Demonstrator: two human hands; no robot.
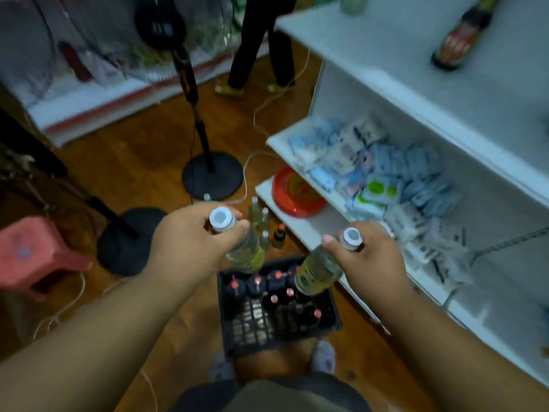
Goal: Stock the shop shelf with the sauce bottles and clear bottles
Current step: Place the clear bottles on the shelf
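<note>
Both hands hold clear bottles by the neck above a black crate of dark sauce bottles on the floor: left hand grasps one clear bottle, right hand another. White shelf unit stands right, one sauce bottle on its top board.

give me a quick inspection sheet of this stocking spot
surface: wooden floor; white shelf at right
job's things: clear bottle in left hand, second clear bottle in right; sauce bottles in black crate; more bottles on floor; one sauce bottle on upper shelf
clutter: packets, red plate, pink stool
grippers: left hand and right hand each grip a bottle by the neck
cables: white cord across floor
surroundings: two stands with round bases, a person's legs
</note>
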